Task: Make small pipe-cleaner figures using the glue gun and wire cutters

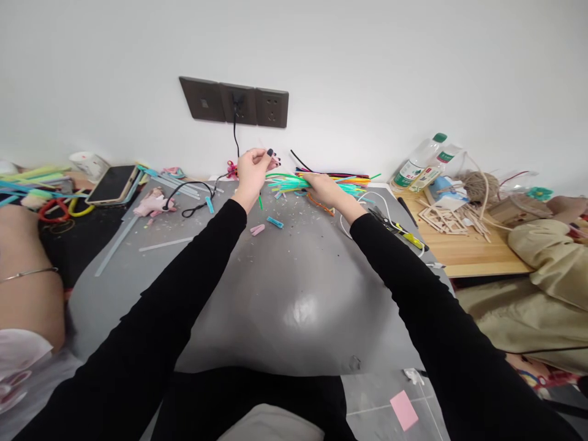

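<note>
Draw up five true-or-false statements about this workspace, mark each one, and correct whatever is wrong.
1. The right hand is at the bundle of coloured strands. True.
2. A black plug sits in the wall panel. True.
3. The square note on the floor is green. False: it is pink.
4. The ball of twine lies left of the left hand. False: it lies to its right.
5. Both sleeves are black. True.

Three wall plates (pixel 239 103), two plastic bottles (pixel 407 174), one phone (pixel 113 184), one ball of twine (pixel 480 185), two blue clips (pixel 275 222), one pink clip (pixel 257 229); piled pipe cleaners (pixel 287 183) overlap too much to count.
</note>
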Motion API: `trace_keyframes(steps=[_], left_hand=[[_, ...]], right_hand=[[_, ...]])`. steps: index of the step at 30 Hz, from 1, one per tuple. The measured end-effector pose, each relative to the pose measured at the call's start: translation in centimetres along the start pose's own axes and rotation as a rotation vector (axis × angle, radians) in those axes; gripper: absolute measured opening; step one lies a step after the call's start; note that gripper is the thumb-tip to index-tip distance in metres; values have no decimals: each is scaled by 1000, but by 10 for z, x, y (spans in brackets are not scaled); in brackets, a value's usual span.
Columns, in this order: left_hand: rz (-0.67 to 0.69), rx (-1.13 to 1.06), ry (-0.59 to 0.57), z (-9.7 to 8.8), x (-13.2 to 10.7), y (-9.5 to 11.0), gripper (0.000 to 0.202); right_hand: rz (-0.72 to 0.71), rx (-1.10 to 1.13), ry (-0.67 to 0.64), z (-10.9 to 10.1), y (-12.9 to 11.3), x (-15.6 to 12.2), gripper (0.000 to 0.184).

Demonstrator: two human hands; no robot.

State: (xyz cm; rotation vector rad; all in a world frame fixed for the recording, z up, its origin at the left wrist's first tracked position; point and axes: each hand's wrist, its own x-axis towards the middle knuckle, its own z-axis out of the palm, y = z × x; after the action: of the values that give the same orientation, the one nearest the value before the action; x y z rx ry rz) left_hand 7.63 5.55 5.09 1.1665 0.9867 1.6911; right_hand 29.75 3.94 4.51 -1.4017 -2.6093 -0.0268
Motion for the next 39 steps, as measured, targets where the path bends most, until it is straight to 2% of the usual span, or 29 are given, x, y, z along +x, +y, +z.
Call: trace_keyframes(steps=[5, 8, 10, 13, 15, 17, 19, 20, 22, 23, 24, 27, 29, 34, 39], left_hand=[[48, -73, 122, -22, 14, 37, 25], [69, -139, 300, -45, 20, 68, 26], [133, -199, 389, -60, 20, 86, 26], [190, -251, 431, -77, 4, 99, 24], [157, -233, 388, -83, -19, 96, 21], [127, -221, 308, -87, -50, 87, 17], [78, -217, 269, -89, -86, 74, 23], [52, -209, 265, -90, -103, 68, 27], [-22, -205, 227, -93, -137, 59, 32], [-62, -214, 217, -94, -152, 55, 34], [-109, -223, 204, -95, -166, 53, 36], [-236, -215, 177, -98, -201, 51, 42], [-295, -175, 116, -99, -218, 51, 43], [-372, -46, 16, -99, -241, 48, 42], [-440, -23, 55, -104, -245, 46, 42]], right_hand=[[146, -166, -31, -12, 22, -3, 34], [228, -245, -57, -20, 41, -9, 34], [285, -290, -67, -22, 54, -14, 37], [343, -295, -69, -21, 66, -17, 46], [378, -230, -11, -21, 64, -18, 58], [378, -81, 117, -22, 48, -19, 64], [294, 200, 197, -23, 18, -27, 60], [238, 394, 166, -23, -2, -33, 56], [134, 769, 5, -21, -44, -51, 47], [108, 924, -57, -18, -66, -62, 48], [104, 1040, -62, -14, -87, -72, 50], [182, 1220, 94, 1, -141, -100, 44], [252, 1412, 91, 11, -166, -113, 40], [436, 1640, 177, 33, -201, -132, 37], [471, 1838, 264, 42, -210, -145, 28]])
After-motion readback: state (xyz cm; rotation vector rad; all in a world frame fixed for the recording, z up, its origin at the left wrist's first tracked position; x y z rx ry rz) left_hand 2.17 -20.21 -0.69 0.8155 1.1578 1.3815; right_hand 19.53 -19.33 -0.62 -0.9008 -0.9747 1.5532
